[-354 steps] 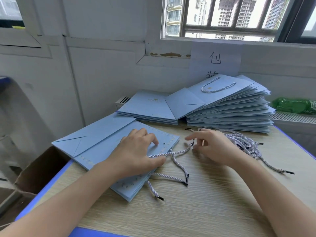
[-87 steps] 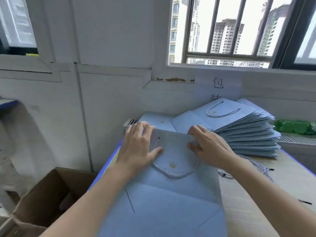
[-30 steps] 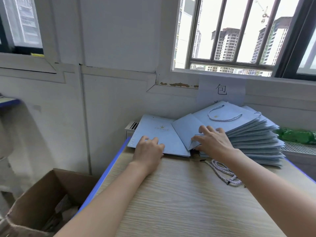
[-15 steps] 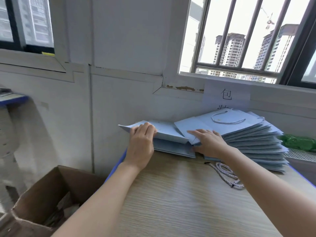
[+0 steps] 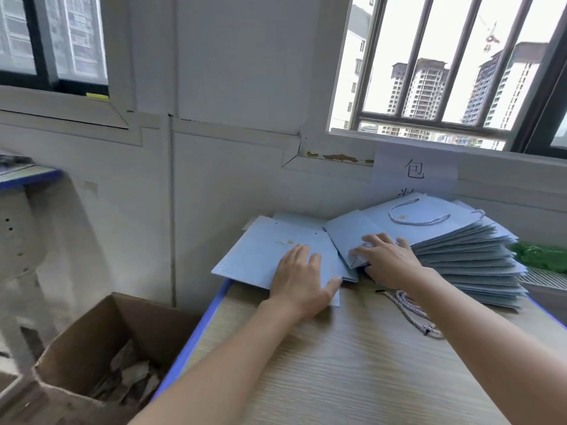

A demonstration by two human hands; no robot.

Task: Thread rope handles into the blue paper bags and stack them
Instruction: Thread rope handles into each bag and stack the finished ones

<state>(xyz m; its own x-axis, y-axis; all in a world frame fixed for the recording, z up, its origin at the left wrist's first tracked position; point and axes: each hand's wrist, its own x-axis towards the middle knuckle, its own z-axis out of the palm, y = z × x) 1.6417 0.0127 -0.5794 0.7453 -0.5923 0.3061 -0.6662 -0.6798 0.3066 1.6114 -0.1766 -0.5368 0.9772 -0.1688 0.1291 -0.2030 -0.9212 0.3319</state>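
Observation:
A flat blue paper bag (image 5: pixel 264 253) without handles lies on top of a low pile at the table's far left corner, its left end past the table edge. My left hand (image 5: pixel 302 282) rests flat on it, fingers straight. My right hand (image 5: pixel 388 259) lies with spread fingers on the lower edge of the tall stack of bags with handles (image 5: pixel 466 256). The top bag of that stack shows a white rope handle (image 5: pixel 418 217). A bunch of loose rope handles (image 5: pixel 412 311) lies on the table beside my right forearm.
The wooden table (image 5: pixel 352 369) has a blue edge on its left. An open cardboard box (image 5: pixel 101 348) with scraps stands on the floor to the left. A green object (image 5: pixel 543 256) lies behind the stack at right. The wall and window are close behind.
The top handle-less bag, lifted at its near edge half a second ago, now lies flat and nearer to me. My left hand lies on top of it; my right hand has barely shifted.

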